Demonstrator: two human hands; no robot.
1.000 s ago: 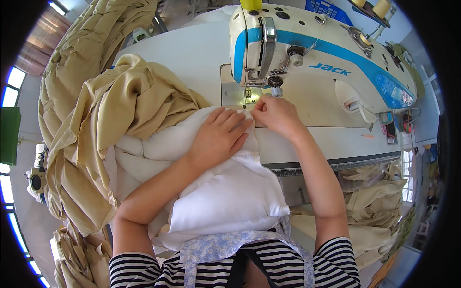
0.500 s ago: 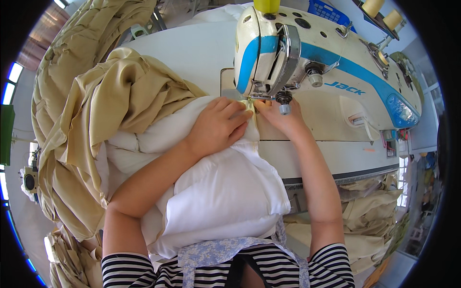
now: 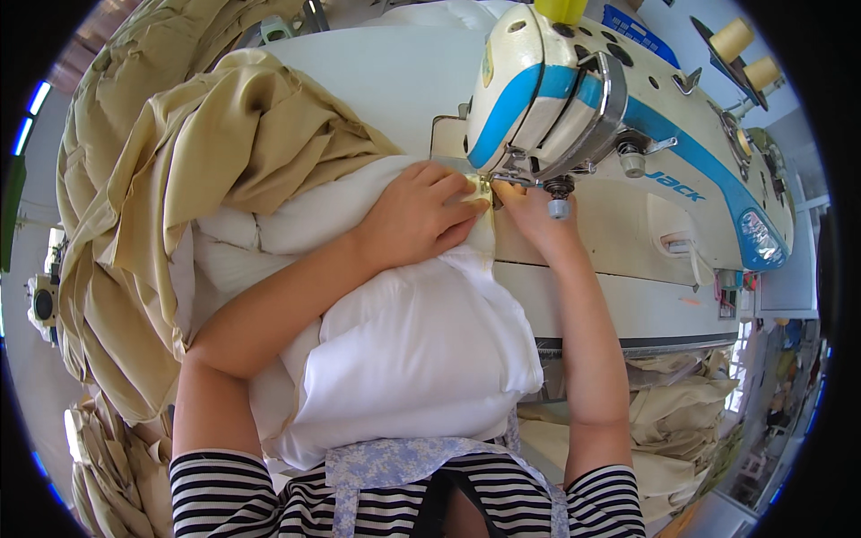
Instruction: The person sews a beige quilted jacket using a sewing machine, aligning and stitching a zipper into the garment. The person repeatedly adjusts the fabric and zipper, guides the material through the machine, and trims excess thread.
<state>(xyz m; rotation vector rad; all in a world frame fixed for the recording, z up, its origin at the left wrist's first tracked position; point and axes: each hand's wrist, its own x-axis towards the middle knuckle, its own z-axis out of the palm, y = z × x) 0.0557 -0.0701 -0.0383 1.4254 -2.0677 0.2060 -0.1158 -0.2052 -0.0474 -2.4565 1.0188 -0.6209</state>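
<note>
Cloth (image 3: 224, 152) in crumpled tan heaps up at 10 o'clock, and at 8 o'clock we see a second tan bundle (image 3: 112, 475). The pale tabletop (image 3: 359, 90) spreads toward 11 o'clock. White padded fabric (image 3: 413, 341) fills the middle and reaches down to 6 o'clock over the lap, its seamed upper corner at the presser foot, toward 1 o'clock. The left hand (image 3: 417, 215) rests on it at 12 o'clock, fingers curved and side by side, thumb apart. The right hand (image 3: 541, 220) is beside the fabric's edge at 2 o'clock; the machine hides part of it, so we cannot tell whether its fingers pinch anything. The white-and-blue sewing machine (image 3: 556, 99) stands from 1 to 3 o'clock, with a blue basket (image 3: 639, 36) behind it and thread cones (image 3: 731, 40) at 2 o'clock. A dark ruled strip (image 3: 650, 342) edges the table between 3 and 4 o'clock, above tan folds (image 3: 682, 412).

Since a second ago, we find the fabric's corner has advanced to the foot, the right fingertips have slipped behind the machine's head, and the machine appears farther right in our view.
</note>
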